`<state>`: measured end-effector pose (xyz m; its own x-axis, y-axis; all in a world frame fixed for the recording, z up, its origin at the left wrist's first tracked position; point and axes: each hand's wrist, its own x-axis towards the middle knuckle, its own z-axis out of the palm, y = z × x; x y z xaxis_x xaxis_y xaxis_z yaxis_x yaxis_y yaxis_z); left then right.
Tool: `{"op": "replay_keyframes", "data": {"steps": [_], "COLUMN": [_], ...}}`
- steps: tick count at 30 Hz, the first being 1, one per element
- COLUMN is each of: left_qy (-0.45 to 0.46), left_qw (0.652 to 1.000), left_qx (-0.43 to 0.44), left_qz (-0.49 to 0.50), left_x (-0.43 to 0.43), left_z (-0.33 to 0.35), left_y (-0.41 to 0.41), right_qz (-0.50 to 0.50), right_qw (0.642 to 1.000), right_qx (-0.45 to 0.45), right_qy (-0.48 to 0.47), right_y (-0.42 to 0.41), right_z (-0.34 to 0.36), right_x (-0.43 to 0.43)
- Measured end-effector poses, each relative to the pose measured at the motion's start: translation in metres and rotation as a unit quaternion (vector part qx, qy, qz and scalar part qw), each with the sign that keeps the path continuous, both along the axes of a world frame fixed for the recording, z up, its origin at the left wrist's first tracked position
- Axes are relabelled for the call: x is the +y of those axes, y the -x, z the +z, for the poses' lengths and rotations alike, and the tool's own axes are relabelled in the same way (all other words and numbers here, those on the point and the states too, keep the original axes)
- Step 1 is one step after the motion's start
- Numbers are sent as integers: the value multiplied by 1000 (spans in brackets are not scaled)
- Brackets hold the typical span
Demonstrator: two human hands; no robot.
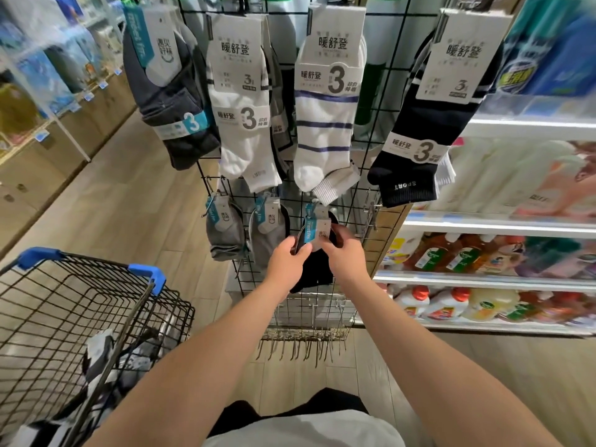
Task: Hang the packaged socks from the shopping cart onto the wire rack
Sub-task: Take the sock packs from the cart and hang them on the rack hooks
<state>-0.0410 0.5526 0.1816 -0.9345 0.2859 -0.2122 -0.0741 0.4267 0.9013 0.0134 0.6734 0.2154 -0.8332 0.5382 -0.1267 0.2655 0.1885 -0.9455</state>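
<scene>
Both my hands hold a black sock pack [314, 269] with a white and teal card at a lower hook of the black wire rack [371, 137]. My left hand [287, 261] pinches the pack's left edge, and my right hand [343, 253] grips its right side by the card. Two grey sock packs [225, 230] hang just to the left on the same row. Above hang several larger packs: dark grey, white, striped [325, 124] and navy. The shopping cart [96, 304] at lower left holds more packaged socks [106, 353].
Bare metal hooks [303, 343] jut out at the rack's foot and one at the right [371, 214]. Store shelves with bottles [483, 256] stand right of the rack. Another shelf row lines the aisle's left side. The wooden floor runs between.
</scene>
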Motion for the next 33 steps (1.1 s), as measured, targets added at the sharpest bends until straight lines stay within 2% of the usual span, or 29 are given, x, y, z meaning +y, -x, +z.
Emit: {"op": "replay_keyframes", "data": {"steps": [10,14,18,22,27,31,33], "left_qy": [10,-18,-16,70,51,42,44], "left_qw": [994,989,989,990,996,996,996], "left_qx": [-29,-37,-41,-50,-34,-51,-47], "left_qz": [102,145,142,108,58,64,58], "left_x": [26,25,23,28,20,3,-13], "left_z": [-8,-14,-14,-15,-3,5,13], "left_y": [31,40,41,42,31,17,7], "right_qz": [-35,-51,-104,-94,-94,-107,-75], "right_qw": [999,997,994,994,994,991,993], "right_qx": [-15,-30,-27,-53,-58,-75,-88], "right_qy": [-30,-49,-5,-15,-17,-34,-37], "right_y": [32,39,38,34,27,11,3], "right_z": [1,-5,-10,-16,-7,14,16], "right_x": [5,0,0,-6,-11,-22,-37]}}
